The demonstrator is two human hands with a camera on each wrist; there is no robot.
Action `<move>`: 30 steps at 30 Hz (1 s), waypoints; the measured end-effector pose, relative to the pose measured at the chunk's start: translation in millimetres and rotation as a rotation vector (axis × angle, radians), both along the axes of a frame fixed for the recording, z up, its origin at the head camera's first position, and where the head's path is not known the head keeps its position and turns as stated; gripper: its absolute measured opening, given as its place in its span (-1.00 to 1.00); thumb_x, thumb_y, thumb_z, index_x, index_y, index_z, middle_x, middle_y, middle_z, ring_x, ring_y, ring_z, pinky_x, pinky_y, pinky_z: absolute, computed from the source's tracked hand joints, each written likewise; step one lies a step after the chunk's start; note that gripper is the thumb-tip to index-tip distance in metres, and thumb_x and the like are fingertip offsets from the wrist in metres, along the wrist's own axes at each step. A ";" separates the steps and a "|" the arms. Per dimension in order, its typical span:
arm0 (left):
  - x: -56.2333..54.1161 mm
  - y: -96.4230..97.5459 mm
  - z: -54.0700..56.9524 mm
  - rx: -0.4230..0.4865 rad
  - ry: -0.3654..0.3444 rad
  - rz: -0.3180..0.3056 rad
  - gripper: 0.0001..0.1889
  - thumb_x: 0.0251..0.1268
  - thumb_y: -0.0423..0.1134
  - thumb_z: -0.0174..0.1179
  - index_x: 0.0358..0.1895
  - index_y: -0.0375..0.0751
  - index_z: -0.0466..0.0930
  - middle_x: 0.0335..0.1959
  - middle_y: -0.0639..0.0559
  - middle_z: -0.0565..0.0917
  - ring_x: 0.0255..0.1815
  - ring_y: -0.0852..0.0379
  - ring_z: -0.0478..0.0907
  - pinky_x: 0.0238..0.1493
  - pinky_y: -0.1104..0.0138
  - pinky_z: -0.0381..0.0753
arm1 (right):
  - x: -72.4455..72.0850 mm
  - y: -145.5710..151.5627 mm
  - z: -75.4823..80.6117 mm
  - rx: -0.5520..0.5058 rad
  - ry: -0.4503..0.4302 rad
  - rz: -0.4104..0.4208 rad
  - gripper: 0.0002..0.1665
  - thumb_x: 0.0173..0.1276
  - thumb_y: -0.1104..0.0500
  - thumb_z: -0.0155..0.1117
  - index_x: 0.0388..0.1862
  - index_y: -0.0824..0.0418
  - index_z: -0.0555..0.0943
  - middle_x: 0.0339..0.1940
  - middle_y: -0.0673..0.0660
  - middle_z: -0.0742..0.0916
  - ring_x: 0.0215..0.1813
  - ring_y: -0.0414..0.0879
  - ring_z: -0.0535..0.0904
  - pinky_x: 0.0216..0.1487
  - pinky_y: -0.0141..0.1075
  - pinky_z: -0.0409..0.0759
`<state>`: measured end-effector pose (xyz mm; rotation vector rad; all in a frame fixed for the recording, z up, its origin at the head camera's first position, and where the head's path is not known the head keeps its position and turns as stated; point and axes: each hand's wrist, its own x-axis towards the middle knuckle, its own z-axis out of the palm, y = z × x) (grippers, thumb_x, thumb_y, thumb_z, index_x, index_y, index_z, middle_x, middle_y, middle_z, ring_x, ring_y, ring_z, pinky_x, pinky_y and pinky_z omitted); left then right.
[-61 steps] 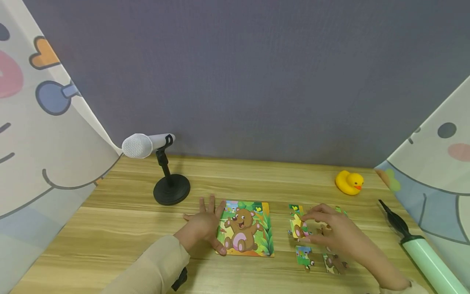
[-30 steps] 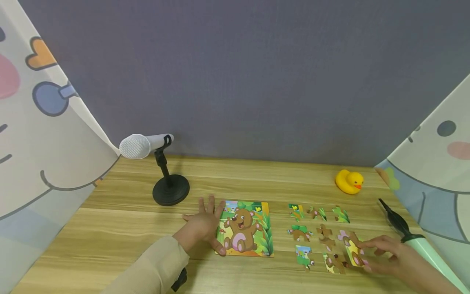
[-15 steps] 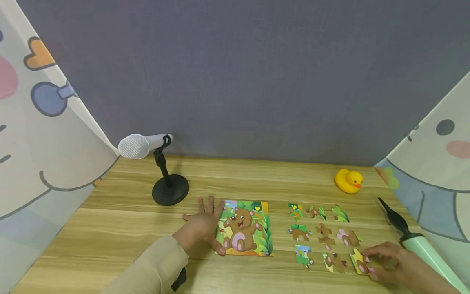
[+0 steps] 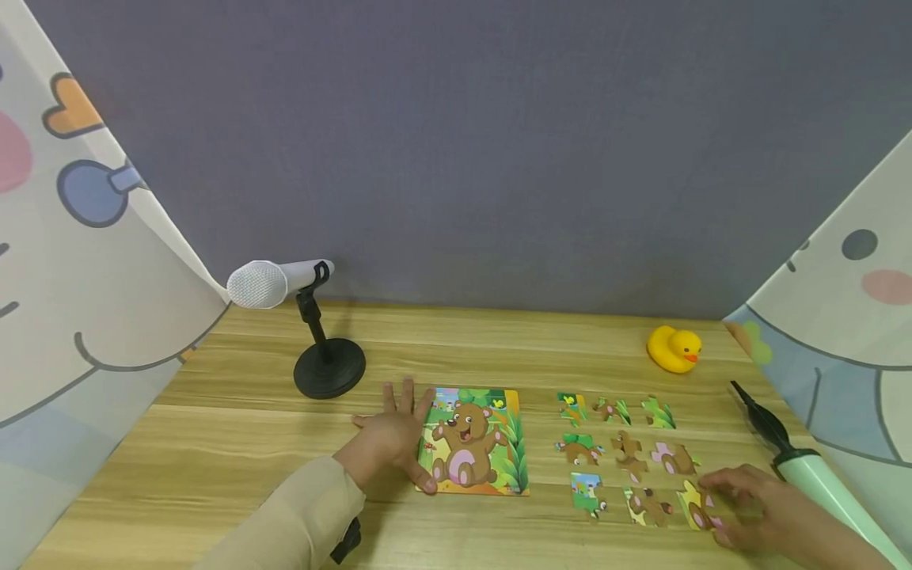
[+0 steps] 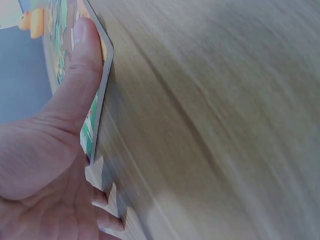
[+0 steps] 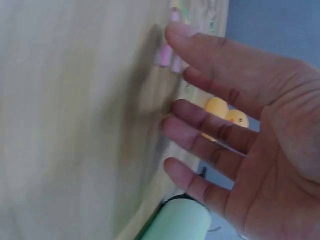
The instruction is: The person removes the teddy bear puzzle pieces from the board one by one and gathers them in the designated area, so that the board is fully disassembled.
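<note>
My left hand (image 4: pixel 388 442) lies with spread fingers on the table at the left edge of a square bear picture board (image 4: pixel 473 443). In the left wrist view its thumb (image 5: pixel 82 65) rests on the board's corner. At the right, my right hand (image 4: pixel 758 507) is beside a yellow and brown jigsaw piece (image 4: pixel 694 507), fingertips right at its side. The right wrist view shows the right fingers (image 6: pixel 207 145) loosely bent and apart, nothing pinched between them. Several more jigsaw pieces, among them a bear-face piece (image 4: pixel 648 507), lie in three rows to the left and behind.
A white microphone (image 4: pixel 260 283) on a black stand (image 4: pixel 329 368) stands at the back left. A yellow rubber duck (image 4: pixel 673 348) sits at the back right. Along the right side lies a mint-green pump (image 4: pixel 830 495) with a black nozzle. A grey panel (image 4: pixel 499 158) closes off the back.
My right hand has carried the yellow and brown piece from the left of the rows to the front right corner, set it down and loosened its fingers. The left hand stays put.
</note>
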<state>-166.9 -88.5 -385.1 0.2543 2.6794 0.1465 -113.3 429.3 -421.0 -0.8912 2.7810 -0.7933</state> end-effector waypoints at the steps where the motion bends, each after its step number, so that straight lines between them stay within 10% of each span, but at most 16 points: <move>1: 0.1 0.0 0.1 0.001 0.002 -0.002 0.47 -0.37 0.26 0.64 0.66 -0.14 -0.10 0.63 -0.42 -0.15 0.58 -0.53 -0.21 0.02 -0.62 0.24 | -0.9 -0.7 2.3 0.019 -0.036 -0.010 -0.51 0.19 0.30 0.54 0.09 0.26 0.59 -0.01 -0.12 0.66 -0.21 -0.53 0.40 -0.39 -0.42 0.50; 6: 0.5 0.6 0.9 0.009 0.001 -0.008 0.47 -0.37 0.25 0.64 0.66 -0.16 -0.11 0.62 -0.43 -0.15 0.58 -0.54 -0.21 0.02 -0.62 0.23 | -2.5 -6.3 12.3 0.094 -0.201 -0.053 -0.56 0.39 0.24 0.39 0.10 0.49 0.50 -0.03 0.41 0.69 -0.11 -0.55 0.49 -0.28 -0.43 0.58; 30: 2.8 -3.1 3.2 0.031 0.001 -0.005 0.48 -0.39 0.24 0.65 0.66 -0.15 -0.10 0.62 -0.43 -0.13 0.58 -0.53 -0.19 0.02 -0.61 0.24 | -3.0 -65.9 33.0 0.067 -0.104 -0.149 -0.46 0.41 0.10 0.40 0.26 0.34 0.56 0.05 0.19 0.74 -0.14 -0.41 0.57 -0.29 -0.35 0.63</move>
